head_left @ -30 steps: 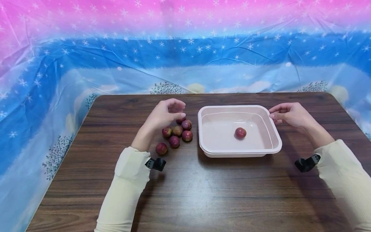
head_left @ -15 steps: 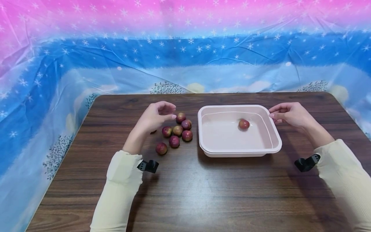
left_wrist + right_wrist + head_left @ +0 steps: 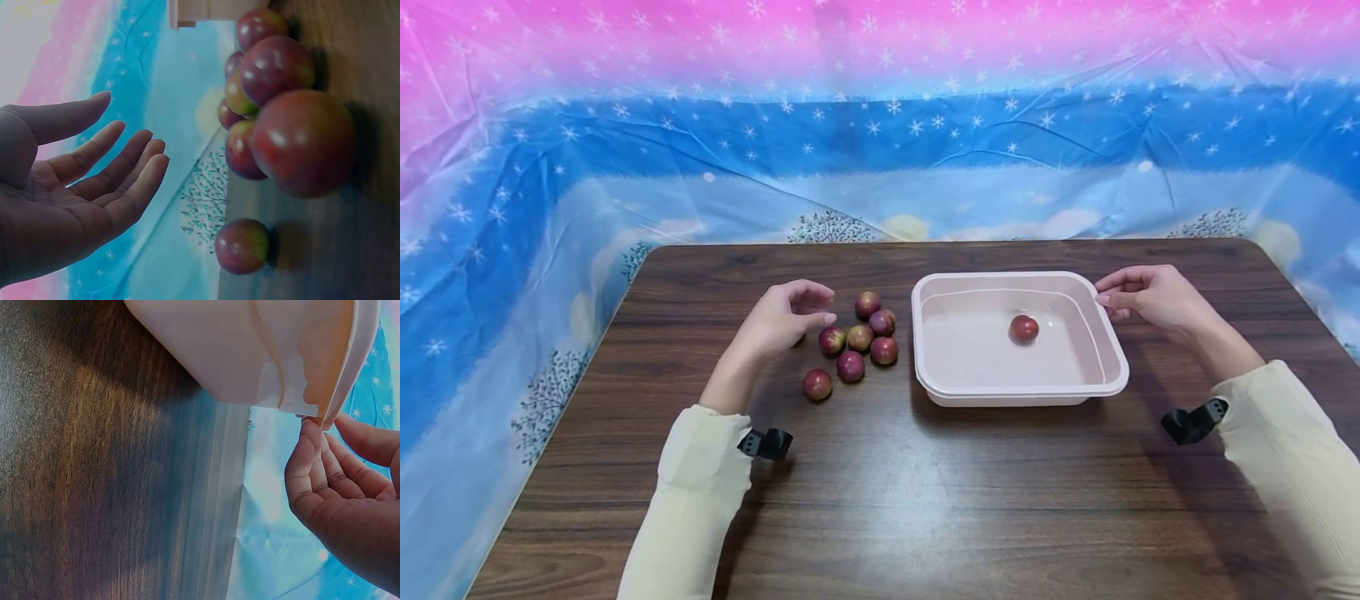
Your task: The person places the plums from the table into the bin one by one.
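Note:
My left hand (image 3: 778, 321) hovers left of a cluster of reddish plums (image 3: 859, 337) with its fingers loosely bent and nothing held. In the left wrist view the palm and fingers (image 3: 145, 181) show bare, apart from the plums. A lone plum (image 3: 242, 245) sits away from the group there; in the head view the hand mostly covers it. Inside the pale pink plastic basin (image 3: 1021, 392) lies a single plum (image 3: 1024, 329). At the basin's right side my right hand (image 3: 1165, 300) pinches the rim between thumb and fingers, as the right wrist view confirms.
The dark wood-grain table (image 3: 880, 500) carries everything. A snowflake-patterned cloth (image 3: 880, 142) hangs behind its far edge. Black wrist cameras (image 3: 766, 443) stick out from both cream sleeves.
My left hand has drawn back to the left and nearer, uncovering the rearmost plum. The plum in the basin rolled away and partly back. My right hand keeps its place on the rim.

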